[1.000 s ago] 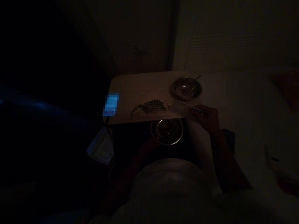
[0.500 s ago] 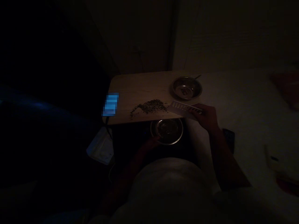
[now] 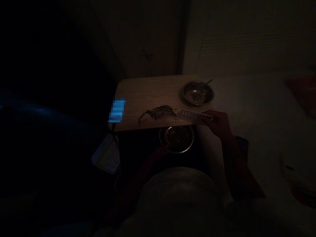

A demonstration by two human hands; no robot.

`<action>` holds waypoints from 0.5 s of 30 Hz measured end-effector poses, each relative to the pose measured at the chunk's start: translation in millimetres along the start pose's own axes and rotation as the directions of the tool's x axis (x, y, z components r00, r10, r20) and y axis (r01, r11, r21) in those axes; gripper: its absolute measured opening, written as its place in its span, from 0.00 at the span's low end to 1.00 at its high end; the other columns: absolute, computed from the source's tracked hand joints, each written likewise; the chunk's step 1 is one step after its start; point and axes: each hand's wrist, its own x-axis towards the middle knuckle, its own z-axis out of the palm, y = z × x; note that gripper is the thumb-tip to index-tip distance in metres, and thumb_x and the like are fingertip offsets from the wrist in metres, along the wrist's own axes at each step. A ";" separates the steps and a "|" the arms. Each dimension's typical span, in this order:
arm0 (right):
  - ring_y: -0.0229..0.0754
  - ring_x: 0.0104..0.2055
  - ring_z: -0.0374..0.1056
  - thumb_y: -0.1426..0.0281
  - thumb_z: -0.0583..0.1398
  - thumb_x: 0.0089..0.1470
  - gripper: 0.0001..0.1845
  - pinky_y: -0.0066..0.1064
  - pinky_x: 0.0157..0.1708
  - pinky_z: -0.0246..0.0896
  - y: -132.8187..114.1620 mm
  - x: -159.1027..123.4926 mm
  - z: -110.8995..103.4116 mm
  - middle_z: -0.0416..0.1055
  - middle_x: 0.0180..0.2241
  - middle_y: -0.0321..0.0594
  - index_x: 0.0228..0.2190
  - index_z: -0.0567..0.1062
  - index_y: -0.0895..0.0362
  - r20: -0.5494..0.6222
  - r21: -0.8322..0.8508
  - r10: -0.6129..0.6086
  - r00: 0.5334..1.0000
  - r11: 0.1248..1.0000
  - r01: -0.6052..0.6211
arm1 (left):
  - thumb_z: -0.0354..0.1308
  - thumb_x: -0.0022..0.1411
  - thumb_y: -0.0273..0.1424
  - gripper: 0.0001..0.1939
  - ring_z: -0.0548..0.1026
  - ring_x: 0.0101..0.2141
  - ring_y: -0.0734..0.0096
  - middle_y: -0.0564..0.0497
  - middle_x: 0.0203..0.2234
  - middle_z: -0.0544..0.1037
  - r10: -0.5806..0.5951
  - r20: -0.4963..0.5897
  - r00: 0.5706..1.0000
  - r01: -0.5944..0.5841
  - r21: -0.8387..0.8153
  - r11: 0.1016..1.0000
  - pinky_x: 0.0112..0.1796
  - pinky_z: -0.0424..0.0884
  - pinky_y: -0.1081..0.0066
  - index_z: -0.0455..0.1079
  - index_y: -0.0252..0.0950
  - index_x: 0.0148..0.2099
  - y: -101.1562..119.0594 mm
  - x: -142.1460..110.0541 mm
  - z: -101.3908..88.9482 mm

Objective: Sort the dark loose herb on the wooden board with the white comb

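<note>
In my right hand (image 3: 218, 123) is a pale flat piece with a row of slots (image 3: 189, 114), its far end close to a pile of small dark grains (image 3: 161, 112). The grains lie scattered on a wooden tabletop (image 3: 148, 90). Below the table's front edge, my left hand (image 3: 161, 149) grips the rim of a round metal bowl (image 3: 179, 152). Some small bits show inside that bowl, though darkness hides most detail. Another metal bowl (image 3: 197, 93) stands on the tabletop behind my right hand, with a thin handle sticking out past its rim.
A lit, blurred-out screen (image 3: 117, 110) is at the table's left end. Beneath it rests a pale packet or sheet (image 3: 107, 154). On the light surface to the right lie a dark phone-like object (image 3: 242, 148) and a reddish thing (image 3: 301, 93).
The slotted piece has tipped a little and its far end sits slightly lower. The grain pile, both bowls and my left hand look nearly the same.
</note>
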 end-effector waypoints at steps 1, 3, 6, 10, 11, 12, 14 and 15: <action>0.44 0.32 0.75 0.60 0.65 0.50 0.12 0.33 0.34 0.68 0.2 -0.1 0.3 0.80 0.31 0.40 0.33 0.81 0.55 -0.002 0.000 0.000 1.000 1.000 0.000 | 0.70 0.48 0.29 0.16 0.72 0.55 0.47 0.45 0.38 0.83 -0.005 -0.010 1.000 0.005 0.006 1.000 0.62 0.52 0.47 0.75 0.33 0.42 0.1 -0.2 0.1; 0.43 0.32 0.75 0.60 0.65 0.50 0.12 0.33 0.33 0.68 1.0 -0.4 0.7 0.80 0.31 0.39 0.32 0.81 0.55 0.005 0.010 -0.008 1.000 1.000 0.008 | 0.69 0.49 0.29 0.18 0.69 0.57 0.47 0.45 0.40 0.82 0.001 0.007 1.000 -0.001 0.005 1.000 0.62 0.53 0.48 0.75 0.34 0.44 0.4 -0.8 1.0; 0.44 0.32 0.75 0.60 0.65 0.50 0.12 0.32 0.33 0.68 1.5 -1.7 0.5 0.80 0.31 0.39 0.32 0.81 0.55 0.021 0.025 -0.008 1.000 1.000 0.008 | 0.68 0.49 0.28 0.19 0.68 0.58 0.46 0.44 0.42 0.82 0.001 0.017 1.000 -0.001 0.005 1.000 0.61 0.55 0.47 0.74 0.34 0.46 0.4 -1.3 1.3; 0.44 0.32 0.75 0.59 0.65 0.51 0.13 0.33 0.33 0.68 -0.2 -3.4 0.0 0.80 0.32 0.39 0.32 0.81 0.55 0.042 0.026 0.009 0.999 1.000 -0.010 | 0.68 0.50 0.29 0.19 0.71 0.55 0.47 0.44 0.43 0.82 0.005 0.012 1.000 -0.006 0.015 1.000 0.61 0.54 0.46 0.75 0.33 0.46 -1.7 0.2 -3.2; 0.44 0.32 0.75 0.59 0.65 0.51 0.13 0.33 0.33 0.67 -0.8 -3.4 0.3 0.80 0.31 0.40 0.32 0.81 0.55 0.034 0.021 0.010 0.999 1.000 -0.010 | 0.69 0.50 0.29 0.19 0.72 0.55 0.48 0.44 0.42 0.82 0.009 0.008 1.000 -0.009 0.016 1.000 0.61 0.54 0.46 0.75 0.34 0.46 -2.3 0.8 -4.7; 0.44 0.32 0.75 0.59 0.65 0.50 0.13 0.32 0.33 0.67 -1.3 -3.2 0.8 0.80 0.31 0.40 0.33 0.81 0.55 0.024 0.016 0.008 1.000 1.000 -0.009 | 0.69 0.49 0.29 0.19 0.72 0.54 0.48 0.45 0.42 0.82 0.008 0.000 1.000 -0.008 0.018 1.000 0.61 0.54 0.46 0.75 0.34 0.45 -2.8 1.5 -5.9; 0.44 0.32 0.75 0.60 0.65 0.50 0.13 0.32 0.32 0.67 -2.1 -2.4 2.0 0.80 0.31 0.40 0.33 0.81 0.56 0.009 0.006 0.004 1.000 1.000 -0.004 | 0.70 0.48 0.29 0.19 0.73 0.53 0.48 0.45 0.40 0.82 0.000 -0.016 1.000 0.000 0.017 1.000 0.61 0.54 0.46 0.75 0.35 0.44 -3.6 3.0 -7.5; 0.44 0.32 0.75 0.60 0.65 0.50 0.12 0.32 0.33 0.67 -2.4 -2.0 2.6 0.80 0.31 0.39 0.33 0.81 0.55 0.007 0.002 0.002 1.000 1.000 -0.002 | 0.70 0.47 0.29 0.20 0.73 0.54 0.48 0.45 0.40 0.82 -0.002 -0.015 1.000 0.002 0.011 1.000 0.61 0.54 0.45 0.75 0.35 0.45 -4.0 3.8 -7.7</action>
